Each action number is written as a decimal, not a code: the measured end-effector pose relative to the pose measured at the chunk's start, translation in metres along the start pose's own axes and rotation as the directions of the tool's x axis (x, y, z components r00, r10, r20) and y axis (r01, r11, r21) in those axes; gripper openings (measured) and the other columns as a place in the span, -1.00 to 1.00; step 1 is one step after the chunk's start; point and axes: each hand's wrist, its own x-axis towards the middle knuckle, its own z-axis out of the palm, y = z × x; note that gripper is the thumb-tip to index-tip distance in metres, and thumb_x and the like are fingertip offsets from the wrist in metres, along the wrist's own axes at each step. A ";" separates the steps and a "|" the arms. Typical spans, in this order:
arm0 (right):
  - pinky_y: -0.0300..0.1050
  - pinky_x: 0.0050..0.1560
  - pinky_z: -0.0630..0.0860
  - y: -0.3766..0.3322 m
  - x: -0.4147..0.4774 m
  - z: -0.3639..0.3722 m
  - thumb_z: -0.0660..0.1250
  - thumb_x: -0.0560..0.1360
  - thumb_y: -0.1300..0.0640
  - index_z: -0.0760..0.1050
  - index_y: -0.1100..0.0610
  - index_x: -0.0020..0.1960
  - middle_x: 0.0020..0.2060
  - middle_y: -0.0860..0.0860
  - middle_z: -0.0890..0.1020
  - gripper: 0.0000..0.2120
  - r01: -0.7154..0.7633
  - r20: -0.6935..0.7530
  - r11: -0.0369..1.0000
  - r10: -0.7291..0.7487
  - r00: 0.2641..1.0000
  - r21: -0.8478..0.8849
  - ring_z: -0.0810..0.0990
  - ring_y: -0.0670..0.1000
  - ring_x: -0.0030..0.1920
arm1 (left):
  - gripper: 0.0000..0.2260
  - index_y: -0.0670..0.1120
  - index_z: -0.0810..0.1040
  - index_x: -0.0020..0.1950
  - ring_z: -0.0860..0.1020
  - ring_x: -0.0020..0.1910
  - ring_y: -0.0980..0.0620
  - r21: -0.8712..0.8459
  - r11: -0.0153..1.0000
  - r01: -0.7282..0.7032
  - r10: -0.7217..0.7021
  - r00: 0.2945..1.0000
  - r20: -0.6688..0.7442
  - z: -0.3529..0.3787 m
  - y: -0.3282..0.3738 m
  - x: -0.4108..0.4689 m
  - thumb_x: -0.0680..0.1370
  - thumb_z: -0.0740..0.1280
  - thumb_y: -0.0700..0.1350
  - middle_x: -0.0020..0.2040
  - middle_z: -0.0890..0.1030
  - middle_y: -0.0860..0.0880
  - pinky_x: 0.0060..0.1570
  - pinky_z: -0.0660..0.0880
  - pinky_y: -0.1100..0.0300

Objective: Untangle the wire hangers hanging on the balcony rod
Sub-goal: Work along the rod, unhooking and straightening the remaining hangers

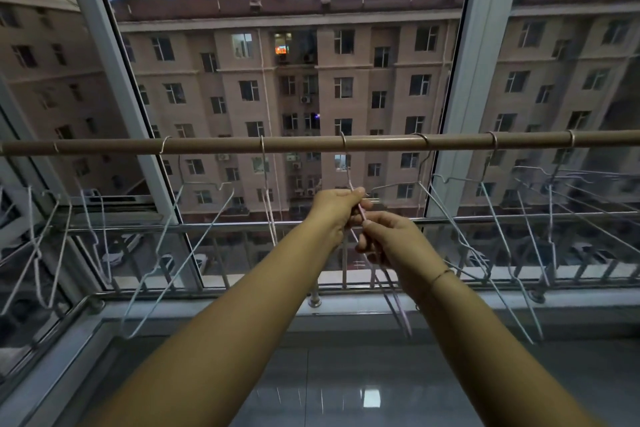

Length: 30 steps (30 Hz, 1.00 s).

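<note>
Ran level across the window (pixel 294 80), left to right: brown balcony rod (pixel 304 144). Hooked over it, spaced along its length: seven wire hangers (pixel 181 263), most tilted or twisted out of line. Near middle, pink hanger (pixel 347 174). Right of that, frames overlapped and crossed.

No readable text, label, brand, number or sign shows anywhere in the head view.

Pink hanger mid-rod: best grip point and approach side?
I'd grip the pink hanger at its straight neck below the hook, from the room side: the window sits behind the rod, and lower down its wires splay among neighbouring hangers. The left hand and right hand hold it below.
</note>
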 end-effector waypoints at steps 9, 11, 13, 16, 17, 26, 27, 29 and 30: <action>-0.20 -0.31 0.39 0.012 0.002 0.003 0.16 0.55 0.22 0.54 0.21 0.07 -0.39 0.05 0.54 -0.78 -0.011 0.016 1.000 0.011 1.000 0.013 0.49 -0.05 -0.36 | -0.84 -0.18 0.59 -0.15 0.54 -0.48 0.12 0.005 0.999 0.033 -0.033 0.999 -0.021 -0.008 -0.014 0.000 0.56 0.30 -0.14 -0.28 0.62 -0.07 -0.52 0.48 0.36; -0.28 -0.35 0.42 0.014 0.001 0.004 0.18 0.54 0.23 0.54 0.20 0.07 -0.30 0.04 0.56 -0.80 0.012 -0.001 1.000 -0.012 1.000 -0.002 0.49 -0.07 -0.33 | -0.83 -0.19 0.61 -0.14 0.49 -0.43 0.11 0.024 0.999 0.025 -0.024 0.999 -0.038 -0.015 -0.017 -0.003 0.56 0.30 -0.12 -0.29 0.60 -0.07 -0.50 0.46 0.37; -0.34 -0.30 0.42 0.016 0.000 0.005 0.21 0.53 0.22 0.48 0.15 0.12 -0.13 0.01 0.56 -0.81 0.063 -0.068 0.997 -0.067 0.995 -0.049 0.50 -0.12 -0.21 | -0.81 -0.22 0.62 -0.05 0.45 -0.42 0.12 0.063 0.998 0.000 0.005 0.997 -0.071 -0.024 -0.022 -0.007 0.56 0.30 -0.11 -0.32 0.56 -0.05 -0.49 0.43 0.38; -0.28 -0.02 0.44 0.017 -0.003 0.009 0.23 0.52 0.19 0.37 0.02 0.15 0.16 0.03 0.43 -0.77 0.204 -0.163 0.963 -0.233 0.959 -0.174 0.45 -0.11 0.02 | -0.83 -0.17 0.61 0.01 0.50 -0.30 0.09 0.110 0.992 -0.063 0.077 0.989 -0.125 -0.045 -0.026 -0.019 0.55 0.31 -0.10 -0.24 0.57 -0.05 -0.23 0.52 0.27; -0.22 0.09 0.43 0.015 -0.005 0.013 0.24 0.51 0.17 0.36 0.01 0.17 0.21 0.02 0.38 -0.75 0.251 -0.178 0.942 -0.293 0.939 -0.224 0.42 -0.09 0.09 | -0.86 -0.14 0.61 -0.01 0.52 -0.24 0.06 0.126 0.988 -0.091 0.109 0.984 -0.140 -0.053 -0.024 -0.026 0.55 0.31 -0.10 -0.20 0.58 -0.06 -0.13 0.54 0.20; -0.34 -0.13 0.47 -0.004 -0.029 0.109 0.25 0.52 0.15 0.38 0.00 0.21 0.16 -0.03 0.46 -0.73 0.405 0.089 0.886 -0.395 0.914 -0.227 0.47 -0.19 0.07 | -0.81 -0.11 0.59 0.11 0.58 -0.08 0.06 0.269 0.915 -0.301 0.372 0.887 -0.273 -0.154 0.015 -0.065 0.56 0.28 -0.08 -0.08 0.64 -0.02 -0.07 0.53 0.23; -0.33 -0.11 0.47 -0.003 -0.028 0.123 0.25 0.52 0.15 0.38 0.00 0.20 0.14 -0.03 0.47 -0.73 0.389 0.121 0.899 -0.372 0.920 -0.199 0.48 -0.18 0.07 | -0.81 -0.10 0.59 0.10 0.59 -0.04 0.04 0.282 0.910 -0.304 0.384 0.876 -0.293 -0.170 0.018 -0.064 0.57 0.28 -0.08 -0.06 0.65 -0.03 -0.01 0.53 0.20; -0.33 -0.08 0.47 0.000 -0.025 0.153 0.24 0.52 0.17 0.39 0.00 0.18 0.06 -0.08 0.50 -0.75 0.344 0.152 0.926 -0.322 0.935 -0.158 0.49 -0.20 0.03 | -0.81 -0.10 0.58 0.11 0.59 0.01 0.00 0.306 0.906 -0.292 0.388 0.861 -0.328 -0.203 0.022 -0.059 0.57 0.27 -0.07 -0.04 0.64 -0.04 0.11 0.53 0.09; -0.31 -0.07 0.48 0.002 -0.023 0.168 0.23 0.52 0.19 0.40 0.01 0.17 0.00 -0.12 0.51 -0.76 0.315 0.147 0.939 -0.295 0.944 -0.140 0.49 -0.21 0.00 | -0.80 -0.11 0.58 0.13 0.59 0.04 -0.03 0.319 0.905 -0.281 0.387 0.857 -0.342 -0.218 0.024 -0.056 0.57 0.26 -0.07 -0.03 0.64 -0.04 0.14 0.52 0.05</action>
